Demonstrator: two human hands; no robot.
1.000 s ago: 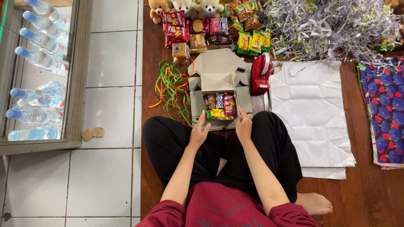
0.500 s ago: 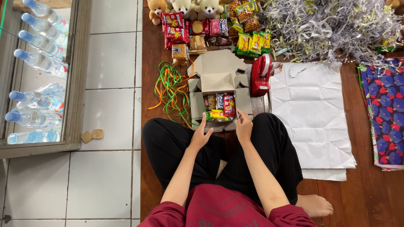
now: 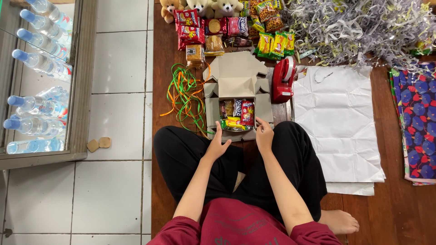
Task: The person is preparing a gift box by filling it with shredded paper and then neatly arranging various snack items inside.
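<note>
An open cardboard box [image 3: 238,86] stands on the wooden floor in front of my crossed legs, lid folded back. Inside lie several snack packets, among them a red one [image 3: 247,112] and a yellow one [image 3: 233,122]. My left hand [image 3: 216,145] rests at the box's near left corner, fingers spread, touching the rim. My right hand [image 3: 264,134] sits at the near right corner, fingertips on the edge beside the red packet. Neither hand holds a packet.
Green and orange ribbons [image 3: 185,93] lie left of the box, a red tape dispenser [image 3: 283,79] right of it. White paper sheets [image 3: 338,122] and patterned wrapping paper [image 3: 418,118] spread to the right. Snack packs [image 3: 218,29], plush bears and shredded paper [image 3: 359,27] line the back. Water bottles [image 3: 38,68] fill a cabinet at left.
Both hands have drawn slightly back toward me from the box's near edge and spread a little apart. The box and packets stay put.
</note>
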